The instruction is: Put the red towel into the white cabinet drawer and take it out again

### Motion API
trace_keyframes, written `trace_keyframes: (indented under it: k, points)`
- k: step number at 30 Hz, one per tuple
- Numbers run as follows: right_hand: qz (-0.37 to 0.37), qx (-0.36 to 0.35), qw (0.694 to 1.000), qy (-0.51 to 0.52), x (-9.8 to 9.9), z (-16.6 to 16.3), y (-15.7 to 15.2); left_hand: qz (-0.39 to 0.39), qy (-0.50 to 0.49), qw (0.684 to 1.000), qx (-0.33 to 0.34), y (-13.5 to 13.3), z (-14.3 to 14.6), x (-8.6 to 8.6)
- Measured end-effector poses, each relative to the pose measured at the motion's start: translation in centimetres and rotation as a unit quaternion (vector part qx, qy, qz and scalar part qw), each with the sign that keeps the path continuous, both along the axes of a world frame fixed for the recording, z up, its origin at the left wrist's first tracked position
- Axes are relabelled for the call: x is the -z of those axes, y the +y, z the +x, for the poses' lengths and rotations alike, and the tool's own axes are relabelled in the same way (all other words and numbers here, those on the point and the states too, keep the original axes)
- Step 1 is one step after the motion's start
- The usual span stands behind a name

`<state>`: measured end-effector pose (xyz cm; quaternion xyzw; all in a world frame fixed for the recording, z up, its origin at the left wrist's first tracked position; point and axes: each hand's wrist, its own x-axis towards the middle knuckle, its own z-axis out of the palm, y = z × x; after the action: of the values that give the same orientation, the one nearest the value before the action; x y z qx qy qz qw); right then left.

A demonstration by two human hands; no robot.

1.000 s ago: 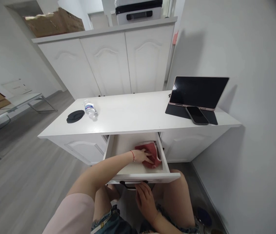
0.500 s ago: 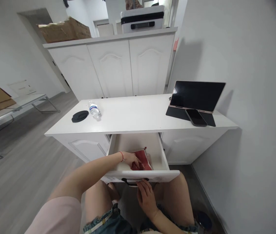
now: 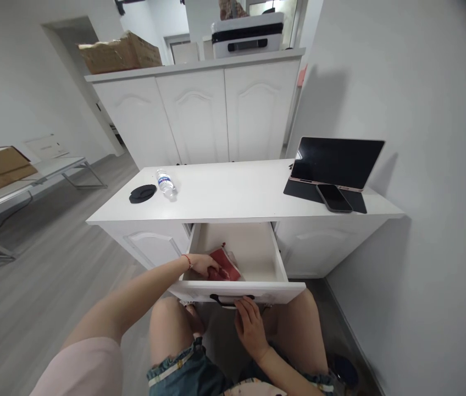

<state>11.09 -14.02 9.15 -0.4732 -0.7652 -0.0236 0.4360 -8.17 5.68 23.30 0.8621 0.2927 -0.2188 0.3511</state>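
My left hand [image 3: 205, 265] reaches into the open white drawer [image 3: 266, 258] and grips a red cloth-like item [image 3: 225, 268] at the drawer's front left. A red cord circles that wrist. My right hand [image 3: 250, 325] rests below the drawer front, its fingertips curled up onto the black handle [image 3: 229, 300]. The drawer's front panel hides part of the red item and my left fingers.
On the white desk top [image 3: 233, 192] stand a tablet [image 3: 337, 160] on a dark mat with a phone [image 3: 333, 197], a lying water bottle [image 3: 166, 184] and a black round disc [image 3: 142, 193]. White cabinets stand behind, a wall on the right, my knees under the drawer.
My left hand has dragged the red item from the drawer's right side to its front left. My right hand stays at the handle. The view has shifted slightly.
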Motion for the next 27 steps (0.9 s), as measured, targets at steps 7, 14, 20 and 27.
trace_keyframes:
  k: [7,14,20,27]
  points:
    - [-0.004,0.004,1.0,-0.013,1.1,0.1,0.1,0.027,0.034,0.992,-0.116,-0.5,-2.9,-2.6]
    - [0.006,0.001,1.0,-0.011,0.4,0.2,0.2,0.014,-0.143,0.94,-0.309,-3.1,-5.2,-3.8]
    - [0.0,-0.014,1.0,-0.005,-1.0,0.6,0.1,0.044,-0.332,0.821,-0.463,-6.2,-8.5,-6.2]
    - [-0.005,-0.025,0.999,-0.043,-1.3,1.2,0.3,0.135,-0.414,0.698,-0.568,-12.2,-12.3,-9.3]
